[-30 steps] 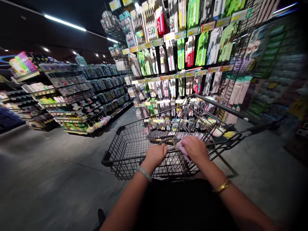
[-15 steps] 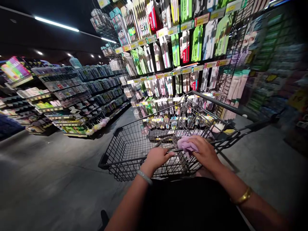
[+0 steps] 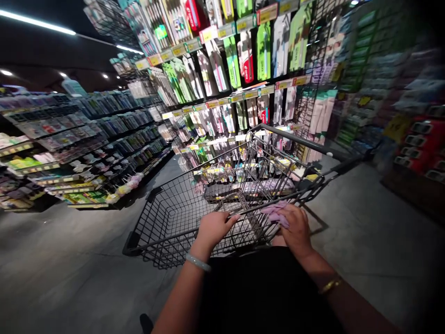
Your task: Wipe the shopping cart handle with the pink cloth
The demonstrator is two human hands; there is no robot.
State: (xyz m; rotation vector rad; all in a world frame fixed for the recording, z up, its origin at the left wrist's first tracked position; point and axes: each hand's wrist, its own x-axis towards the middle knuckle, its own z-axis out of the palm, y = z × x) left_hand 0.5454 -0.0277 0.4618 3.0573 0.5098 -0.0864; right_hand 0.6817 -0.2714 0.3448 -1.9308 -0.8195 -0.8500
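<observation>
A dark wire shopping cart (image 3: 163, 246) stands sideways in front of me, its basket to the left and its push handle (image 3: 306, 144) up at the right. My left hand (image 3: 213, 229) is closed over the near top rim of the basket, with the thumb lying along the rail. Further right on the same rim, my right hand (image 3: 295, 227) presses a crumpled light purple cloth (image 3: 277, 214) against the wire. Its fingers are bent round the cloth and partly hidden. Through the mesh the basket floor shows bare wire.
Close beyond the cart rises a rack of hanging toothbrush-like packs (image 3: 264, 51) with price strips. Shelves of goods (image 3: 69, 153) line the left side across an aisle. Blurred shelving with red packs (image 3: 422, 144) stands at the right. Grey floor (image 3: 86, 273) surrounds the cart.
My right hand and the cloth have shifted slightly along the rim, and the cloth now lies flatter. The left hand keeps its hold. The whole view has swung a little to the right.
</observation>
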